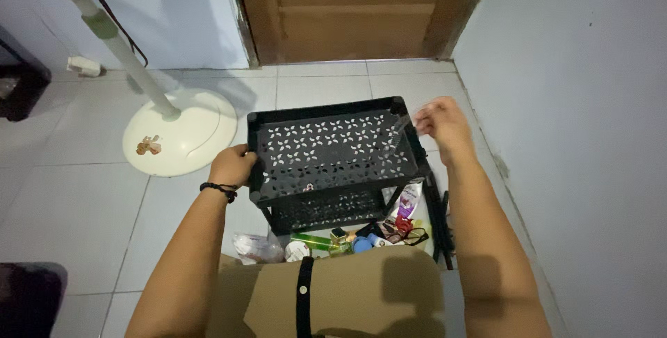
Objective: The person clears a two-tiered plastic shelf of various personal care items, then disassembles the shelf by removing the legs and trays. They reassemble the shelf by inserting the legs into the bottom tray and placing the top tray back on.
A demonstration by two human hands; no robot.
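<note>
A black plastic shelf rack [326,150] with a perforated top tray stands on the white tiled floor in front of me. My left hand [233,166], with a dark cord bracelet on the wrist, grips the tray's left edge. My right hand [441,121] hovers at the tray's far right corner, fingers pinched on a small clear thing [401,129] that I cannot make out well. A lower black tier [326,209] shows beneath the top tray.
Small items lie on the floor under the rack: a white and purple sachet [408,201], a green bottle [311,241], a blue cap [361,244], a plastic bag [256,248]. A white fan base [182,132] stands left. A wooden door [347,11] is behind, a wall at right.
</note>
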